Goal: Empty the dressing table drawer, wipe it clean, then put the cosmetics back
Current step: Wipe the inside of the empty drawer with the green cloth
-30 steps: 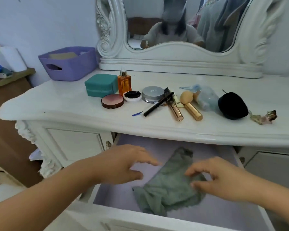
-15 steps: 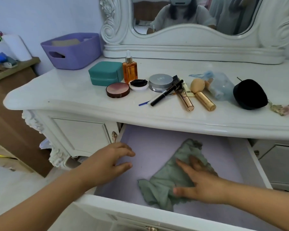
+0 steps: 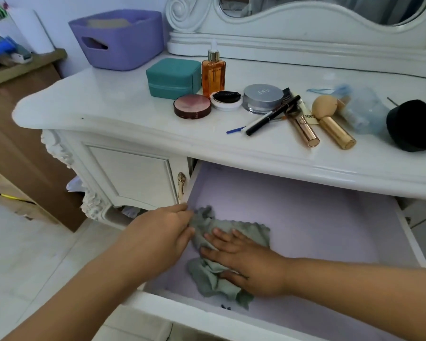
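Open drawer (image 3: pixel 335 232), lilac-lined; green cloth (image 3: pixel 234 232) inside at its left side, both hands on it.

Right hand (image 3: pixel 251 264): fingers straight, pressed flat on the cloth. Left hand (image 3: pixel 162 237): at the drawer's left wall, fingertips pinching the cloth's edge. On the table (image 3: pixel 103 104) above: round blush compact (image 3: pixel 192 106), white jar (image 3: pixel 225 100), grey compact (image 3: pixel 263 98), black pen (image 3: pixel 272 115), two gold tubes (image 3: pixel 305 130), sponge (image 3: pixel 324 106), black puff (image 3: pixel 414 125). Behind: teal box (image 3: pixel 172 77), amber bottle (image 3: pixel 213 72), purple basket (image 3: pixel 118 39), mirror frame (image 3: pixel 303 28).
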`<state>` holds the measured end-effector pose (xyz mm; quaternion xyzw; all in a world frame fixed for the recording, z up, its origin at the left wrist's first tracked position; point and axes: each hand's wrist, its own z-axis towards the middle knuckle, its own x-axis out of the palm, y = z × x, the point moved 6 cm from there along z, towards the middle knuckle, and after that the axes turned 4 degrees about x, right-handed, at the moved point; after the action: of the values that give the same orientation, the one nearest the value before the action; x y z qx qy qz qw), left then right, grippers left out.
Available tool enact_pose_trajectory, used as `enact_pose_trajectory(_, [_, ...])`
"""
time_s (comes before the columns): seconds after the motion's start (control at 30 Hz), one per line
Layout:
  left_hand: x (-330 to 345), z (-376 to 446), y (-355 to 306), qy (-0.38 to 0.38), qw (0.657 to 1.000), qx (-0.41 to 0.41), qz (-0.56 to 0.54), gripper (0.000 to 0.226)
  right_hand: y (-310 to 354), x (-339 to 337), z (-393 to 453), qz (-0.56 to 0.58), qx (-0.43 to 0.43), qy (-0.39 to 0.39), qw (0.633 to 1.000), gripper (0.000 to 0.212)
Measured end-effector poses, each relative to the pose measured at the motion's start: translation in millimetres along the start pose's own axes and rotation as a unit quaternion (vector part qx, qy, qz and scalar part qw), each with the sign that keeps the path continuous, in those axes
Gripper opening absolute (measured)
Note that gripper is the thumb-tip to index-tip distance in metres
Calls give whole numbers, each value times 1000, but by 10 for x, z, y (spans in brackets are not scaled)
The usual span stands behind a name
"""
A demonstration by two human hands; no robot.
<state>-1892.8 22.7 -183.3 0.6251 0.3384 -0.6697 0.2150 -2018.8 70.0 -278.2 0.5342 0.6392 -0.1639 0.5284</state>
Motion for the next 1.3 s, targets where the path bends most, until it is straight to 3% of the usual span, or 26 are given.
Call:
enact_pose_trajectory(0.07, [-4, -72, -1, -19, 999, 5, 38, 42, 39, 65, -136, 5, -44, 21, 999, 53])
enact_pose_trajectory(0.2, [65, -155, -12, -10, 997, 16, 75, 30, -1, 196, -443, -8, -86, 43, 995, 56])
enact_pose_trajectory(0.3, [94, -180, -25, -2, 994, 16, 105, 13, -92, 271, -659, -9, -69, 53, 996, 55])
enact_pose_trajectory(0.53, [94, -228, -132, 20, 994, -33, 106, 35, -456, 285, -1049, 4, 21, 67, 998, 55])
enact_pose_trajectory(0.6, [76, -248, -122, -25, 995, -15, 96, 28, -563, 295, -1110, 24, 61, 70, 995, 65])
enact_pose_trajectory(0.7, [131, -242, -117, 20, 995, 12, 97, 24, -654, 272, -1096, 84, 135, 30, 987, 92])
enact_pose_trajectory(0.8, [97, -221, -134, -1, 994, 28, 109, 24, -677, 202, -934, 79, 189, -19, 979, 118])
enact_pose_trajectory(0.93, [94, -214, -110, -22, 995, 28, 98, 20, -699, 77, -606, 53, 216, -45, 974, 125])
enact_pose_trajectory(1.13, [109, -230, -87, -22, 997, 18, 72, 12, -579, -233, 130, 86, 187, -84, 975, 109])
enact_pose_trajectory(1.17, [98, -233, -83, -21, 997, 15, 73, 8, -510, -285, 249, 93, 173, -91, 976, 101])
enact_pose_trajectory(1.3, [90, -215, -70, -3, 998, -37, 45, 30, -171, -339, 496, 86, 91, -118, 985, 61])
